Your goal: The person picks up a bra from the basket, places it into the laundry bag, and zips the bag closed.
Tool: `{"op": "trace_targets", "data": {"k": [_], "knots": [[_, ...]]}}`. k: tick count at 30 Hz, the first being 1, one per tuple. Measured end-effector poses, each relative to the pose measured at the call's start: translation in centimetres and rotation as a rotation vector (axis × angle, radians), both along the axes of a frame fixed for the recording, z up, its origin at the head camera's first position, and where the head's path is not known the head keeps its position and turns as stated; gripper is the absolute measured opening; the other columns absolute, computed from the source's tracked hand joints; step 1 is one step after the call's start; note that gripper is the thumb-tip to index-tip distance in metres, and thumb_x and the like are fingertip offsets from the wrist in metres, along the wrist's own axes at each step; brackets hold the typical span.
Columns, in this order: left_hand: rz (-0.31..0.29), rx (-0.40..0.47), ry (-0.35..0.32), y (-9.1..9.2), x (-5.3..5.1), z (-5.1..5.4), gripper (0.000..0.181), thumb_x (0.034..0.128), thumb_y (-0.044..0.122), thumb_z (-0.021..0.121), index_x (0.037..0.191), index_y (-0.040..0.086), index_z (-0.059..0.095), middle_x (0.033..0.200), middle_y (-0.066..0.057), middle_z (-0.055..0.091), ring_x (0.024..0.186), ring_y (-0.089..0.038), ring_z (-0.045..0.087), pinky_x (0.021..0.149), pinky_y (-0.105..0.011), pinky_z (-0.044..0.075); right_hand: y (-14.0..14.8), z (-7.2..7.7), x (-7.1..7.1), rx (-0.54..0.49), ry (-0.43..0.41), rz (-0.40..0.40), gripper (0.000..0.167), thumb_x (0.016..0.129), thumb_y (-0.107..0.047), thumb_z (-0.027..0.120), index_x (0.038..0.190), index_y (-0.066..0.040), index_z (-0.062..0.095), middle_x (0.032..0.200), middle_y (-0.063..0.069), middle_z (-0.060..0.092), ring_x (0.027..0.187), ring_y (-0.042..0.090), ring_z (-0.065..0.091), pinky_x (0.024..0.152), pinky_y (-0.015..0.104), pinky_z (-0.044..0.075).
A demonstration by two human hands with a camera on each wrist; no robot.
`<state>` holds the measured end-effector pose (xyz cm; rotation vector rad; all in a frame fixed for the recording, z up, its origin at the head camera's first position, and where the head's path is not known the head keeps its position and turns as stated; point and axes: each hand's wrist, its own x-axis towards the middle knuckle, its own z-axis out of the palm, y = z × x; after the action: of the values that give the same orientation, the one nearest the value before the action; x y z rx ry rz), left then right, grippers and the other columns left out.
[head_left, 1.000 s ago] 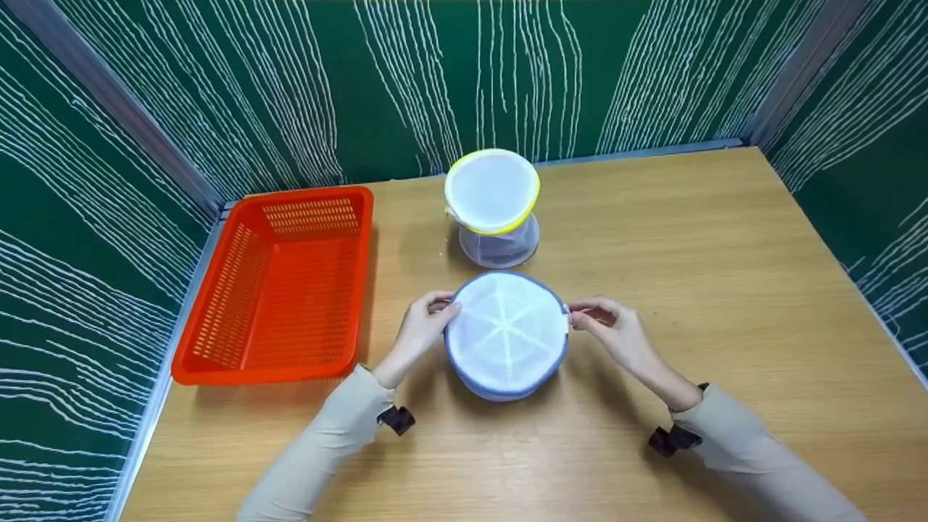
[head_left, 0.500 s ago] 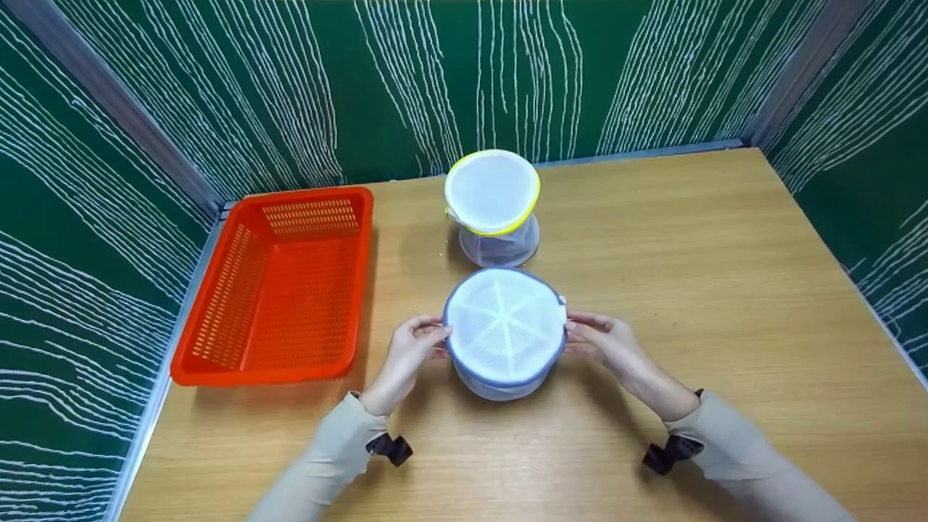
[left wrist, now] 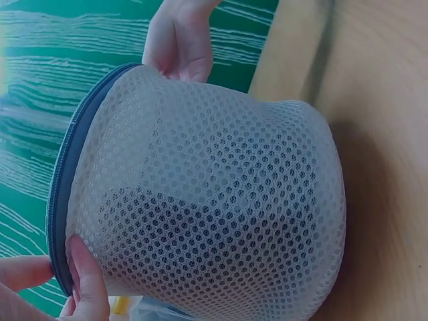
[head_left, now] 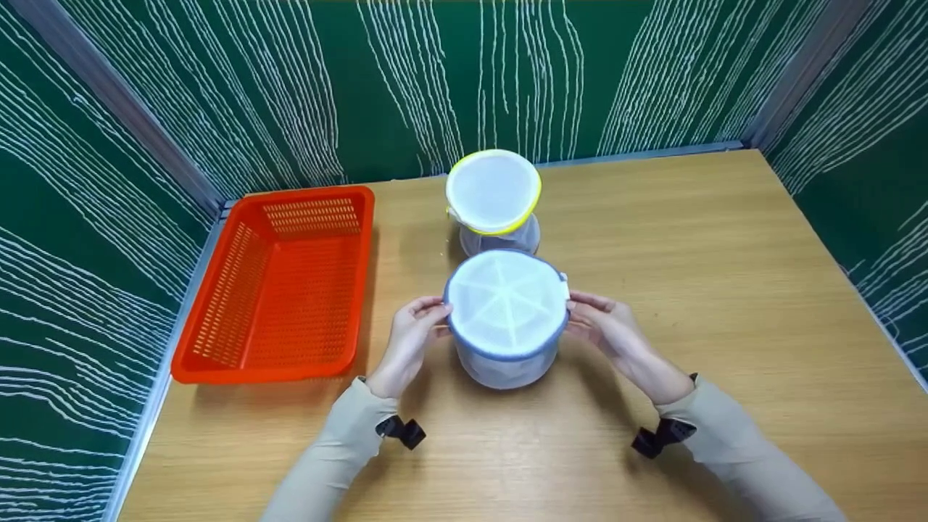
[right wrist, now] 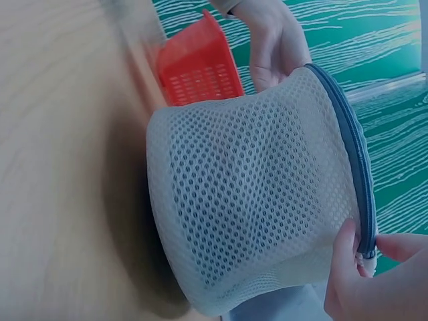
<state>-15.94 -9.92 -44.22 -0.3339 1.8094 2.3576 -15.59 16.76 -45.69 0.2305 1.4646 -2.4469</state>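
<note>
A white mesh laundry bag, shaped like a drum with a blue zipped rim, stands mid-table. My left hand pinches its rim at the left side, thumb on the near side. At the right side, beside the white zip end, my right hand pinches the same rim. Both wrist views show the bag's honeycomb mesh wall, slightly dented, with the thumb of each hand pressed just under the zip. Behind it, a second mesh laundry bag with a yellow rim stands with its top tilted; its lower part is partly hidden.
An orange plastic basket with slotted walls stands on the wooden table at the left. Green walls with white wavy lines enclose the table at the back and both sides.
Both hands have shifted their hold on the blue rim. They have raised it and moved it away from me, so more of the bag's side shows. The yellow-rimmed bag has stayed put.
</note>
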Motion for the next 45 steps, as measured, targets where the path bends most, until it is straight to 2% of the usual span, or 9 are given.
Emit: {"op": "trace_targets", "data": {"k": [11,28,29,36,37,40,43,44,45], "knots": [[0.063,0.096,0.022,1.1,-1.6,-0.5,0.024,0.0814,-0.004,0.055,0.103,-0.012,0.050,0.076,-0.005,0.057,0.067,-0.013,0.056,0.060,-0.025,0.048,0.1,0.4,-1.9,-0.020,-0.024,-0.043,0.016,0.084,0.001,0.055,0.086,-0.011,0.064,0.085,0.003,0.065,0.078,0.014,0.062,0.076,0.025,0.050],[0.075,0.101,0.066,1.4,-2.2,-1.8,0.023,0.0801,-0.003,0.056,0.101,-0.011,0.052,0.075,-0.004,0.057,0.065,-0.012,0.056,0.063,-0.026,0.047,0.4,-0.3,-2.7,-0.068,-0.032,-0.050,0.021,0.086,0.004,0.049,0.084,-0.010,0.064,0.081,0.005,0.065,0.074,0.014,0.063,0.073,0.025,0.051],[0.069,0.104,0.083,1.3,-2.3,-2.2,0.024,0.0795,-0.001,0.058,0.101,-0.010,0.053,0.076,-0.004,0.057,0.066,-0.012,0.056,0.063,-0.027,0.048,0.4,-0.4,-2.7,-0.071,-0.034,-0.052,0.021,0.086,0.004,0.049,0.083,-0.010,0.064,0.080,0.005,0.065,0.074,0.014,0.063,0.072,0.025,0.051],[0.018,0.075,0.141,-0.3,-5.9,-10.0,0.028,0.0772,0.015,0.067,0.101,0.005,0.058,0.083,-0.006,0.061,0.068,-0.015,0.059,0.063,-0.031,0.051,0.6,-0.4,-2.6,-0.023,-0.043,-0.036,0.016,0.085,0.003,0.053,0.085,-0.010,0.063,0.082,0.004,0.065,0.076,0.015,0.063,0.076,0.026,0.050],[0.027,0.051,0.127,-0.3,-5.6,-9.5,0.028,0.0785,0.012,0.065,0.103,0.003,0.057,0.084,-0.008,0.061,0.068,-0.017,0.060,0.065,-0.033,0.052,0.7,-0.4,-2.6,-0.012,-0.040,-0.030,0.016,0.084,0.002,0.054,0.085,-0.010,0.063,0.082,0.004,0.066,0.076,0.015,0.063,0.076,0.026,0.050],[0.011,0.036,0.149,-1.0,-6.7,-11.5,0.033,0.0765,0.016,0.067,0.105,0.004,0.056,0.086,-0.007,0.061,0.066,-0.017,0.060,0.062,-0.033,0.053,1.0,-0.5,-2.5,0.020,-0.033,-0.023,0.012,0.084,0.000,0.056,0.086,-0.010,0.064,0.081,0.005,0.066,0.075,0.016,0.064,0.077,0.027,0.050],[-0.001,0.003,0.165,-1.5,-6.4,-11.2,0.033,0.0764,0.018,0.068,0.105,0.006,0.056,0.088,-0.005,0.059,0.063,-0.016,0.058,0.061,-0.033,0.053,1.7,-1.2,-2.6,0.070,0.005,-0.018,0.015,0.082,-0.004,0.061,0.096,-0.005,0.062,0.086,0.007,0.066,0.079,0.017,0.064,0.079,0.029,0.049],[-0.013,-0.003,0.188,-1.9,-6.9,-12.3,0.033,0.0760,0.020,0.068,0.104,0.007,0.056,0.088,-0.004,0.058,0.063,-0.015,0.057,0.060,-0.032,0.053,2.2,-1.7,-2.8,0.094,0.024,-0.014,0.021,0.081,-0.007,0.062,0.102,-0.002,0.060,0.089,0.007,0.065,0.081,0.018,0.063,0.081,0.030,0.048],[-0.011,-0.036,0.200,-1.9,-6.2,-11.0,0.032,0.0774,0.017,0.067,0.105,0.005,0.056,0.089,-0.006,0.058,0.063,-0.016,0.057,0.060,-0.033,0.053,2.7,-2.7,-3.2,0.123,0.041,-0.017,0.027,0.080,-0.009,0.064,0.106,-0.001,0.059,0.092,0.008,0.065,0.083,0.019,0.063,0.081,0.030,0.048]]}}
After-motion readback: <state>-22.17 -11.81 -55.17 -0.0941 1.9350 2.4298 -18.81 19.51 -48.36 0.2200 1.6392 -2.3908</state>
